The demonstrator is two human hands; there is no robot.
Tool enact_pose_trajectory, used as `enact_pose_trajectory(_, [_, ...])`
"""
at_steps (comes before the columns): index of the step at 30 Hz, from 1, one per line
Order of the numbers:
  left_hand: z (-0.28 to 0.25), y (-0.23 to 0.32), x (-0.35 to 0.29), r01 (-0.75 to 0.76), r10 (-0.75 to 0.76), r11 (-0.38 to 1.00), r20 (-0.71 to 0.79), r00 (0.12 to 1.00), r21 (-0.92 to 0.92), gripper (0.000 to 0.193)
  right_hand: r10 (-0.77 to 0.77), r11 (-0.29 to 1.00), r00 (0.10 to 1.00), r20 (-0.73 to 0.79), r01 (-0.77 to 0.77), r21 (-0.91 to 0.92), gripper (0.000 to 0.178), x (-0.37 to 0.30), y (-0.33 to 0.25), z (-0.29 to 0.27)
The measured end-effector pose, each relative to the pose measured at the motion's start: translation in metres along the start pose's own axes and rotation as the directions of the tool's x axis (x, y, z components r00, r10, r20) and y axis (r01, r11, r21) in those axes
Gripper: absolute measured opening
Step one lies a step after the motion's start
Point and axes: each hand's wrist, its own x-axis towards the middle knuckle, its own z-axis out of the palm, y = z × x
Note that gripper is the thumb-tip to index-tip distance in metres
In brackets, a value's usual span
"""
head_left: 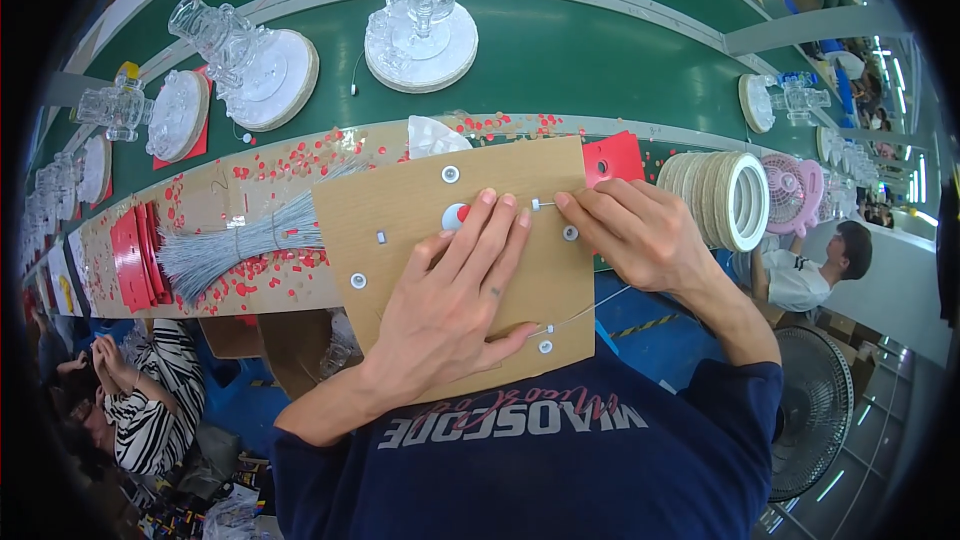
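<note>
A square brown cardboard sheet [550,280] rests against my front, tilted at the bench edge, with several white round washers [450,174] set in it. Flat across its middle lies my left hand [445,305], fingers stretched, thumb beside a small white clip [549,329]. A thin silver wire [590,309] runs from that clip off the sheet's right side. At the upper right, my right hand [645,235] pinches the thin wire by another small white clip [535,205]. Part of a white disc with a red spot [455,216] shows above my left fingers.
A bundle of silver wires [240,240] lies left, beside red cards [138,255] and scattered red dots. Stacked cream rings [745,202] and a pink fan [792,190] stand right. Clear plastic pieces on white round bases [268,80] line the green bench [600,60]. Co-workers sit both sides.
</note>
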Motion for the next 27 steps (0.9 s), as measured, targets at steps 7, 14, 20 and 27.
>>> enact_pose_trajectory(7, [0.002, -0.003, 0.003, 0.026, -0.025, 0.999, 0.038, 0.999, -0.044, 0.099, -0.032, 0.999, 0.996, 0.083, 0.030, 0.019, 0.047, 0.007, 0.005, -0.005])
enact_pose_trajectory(14, [0.002, -0.003, 0.003, 0.040, -0.039, 0.999, 0.039, 0.998, -0.026, 0.103, -0.015, 0.997, 1.000, 0.003, 0.015, 0.073, 0.045, 0.008, 0.008, -0.003])
enact_pose_trajectory(20, [0.000, -0.004, 0.009, -0.022, 0.016, 0.991, -0.043, 0.999, -0.135, 0.102, -0.047, 0.998, 0.999, -0.024, 0.048, 0.051, 0.043, 0.004, 0.009, 0.002])
enact_pose_trajectory(27, [-0.007, -0.006, 0.026, -0.029, -0.053, 0.950, -0.252, 0.966, -0.310, 0.075, 0.002, 0.998, 0.999, -0.043, -0.005, -0.063, 0.042, 0.001, -0.008, 0.007])
